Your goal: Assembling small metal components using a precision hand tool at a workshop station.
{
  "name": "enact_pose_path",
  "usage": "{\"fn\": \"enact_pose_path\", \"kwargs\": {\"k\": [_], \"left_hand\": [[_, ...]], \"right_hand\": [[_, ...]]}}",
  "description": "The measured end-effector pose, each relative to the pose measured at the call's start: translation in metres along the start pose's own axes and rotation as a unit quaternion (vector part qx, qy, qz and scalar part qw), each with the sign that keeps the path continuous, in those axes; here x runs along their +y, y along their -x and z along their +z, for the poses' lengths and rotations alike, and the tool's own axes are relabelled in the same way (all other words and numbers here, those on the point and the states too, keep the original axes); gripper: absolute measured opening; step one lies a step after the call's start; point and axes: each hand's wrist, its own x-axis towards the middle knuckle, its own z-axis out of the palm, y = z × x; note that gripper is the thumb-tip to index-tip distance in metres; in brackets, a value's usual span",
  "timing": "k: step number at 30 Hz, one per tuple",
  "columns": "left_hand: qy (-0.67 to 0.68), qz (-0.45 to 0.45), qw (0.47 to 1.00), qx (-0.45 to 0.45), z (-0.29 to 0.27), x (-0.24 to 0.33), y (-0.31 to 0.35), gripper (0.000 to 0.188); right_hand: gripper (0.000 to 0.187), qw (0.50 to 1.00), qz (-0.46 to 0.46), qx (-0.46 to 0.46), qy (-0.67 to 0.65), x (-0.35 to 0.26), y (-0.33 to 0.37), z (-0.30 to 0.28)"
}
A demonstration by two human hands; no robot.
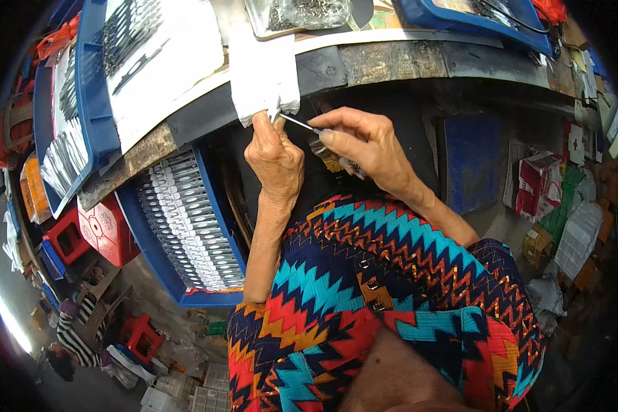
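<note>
My left hand (275, 158) is closed in a pinch at the table's front edge, its fingertips on a small silvery metal piece (274, 110). Beneath that piece a white cloth (261, 69) hangs over the edge. From the right, my right hand (367, 147) grips a tool with a thin metal shaft (297, 123), whose tip meets the metal piece beside my left fingertips. Most of the tool's handle is hidden in my palm. Something shiny and yellowish shows below my right fingers, too unclear to name.
On the table, a white sheet (178, 62) bears dark metal pieces beside a blue tray (93, 103). A clear bag of small parts (309, 14) lies at the back. Below left, a blue crate (199, 300) holds rows of silvery pieces. A person (75, 336) sits at lower left near red stools.
</note>
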Motion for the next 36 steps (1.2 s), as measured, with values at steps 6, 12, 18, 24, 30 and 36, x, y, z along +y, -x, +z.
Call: {"fn": "enact_pose_path", "kwargs": {"k": [6,12,18,24,30,36], "left_hand": [[0.000,0.011,1.000,0.006,0.002,-0.002,0.000,0.017],[0.021,0.028,0.999,0.012,0.001,-0.001,-0.002,0.015],[0.028,0.016,0.999,0.006,0.000,0.000,-0.002,0.016],[0.020,0.031,0.999,0.007,0.001,-0.001,-0.002,0.018],[-0.003,0.031,0.999,0.011,0.000,0.000,-0.003,0.016],[0.010,0.004,1.000,-0.002,0.000,-0.005,-0.001,0.019]], "right_hand": [[0.024,0.853,-0.340,0.107,0.381,0.021,-0.002,0.007],[0.027,0.841,-0.349,0.075,0.407,0.016,-0.002,0.007],[0.020,0.899,-0.295,0.068,0.318,0.005,-0.002,0.011],[0.015,0.980,-0.075,0.062,0.174,-0.013,0.002,0.015],[0.021,0.970,0.151,-0.013,-0.192,-0.019,-0.005,0.001],[0.027,0.954,0.089,-0.049,-0.281,0.011,-0.005,0.007]]}}
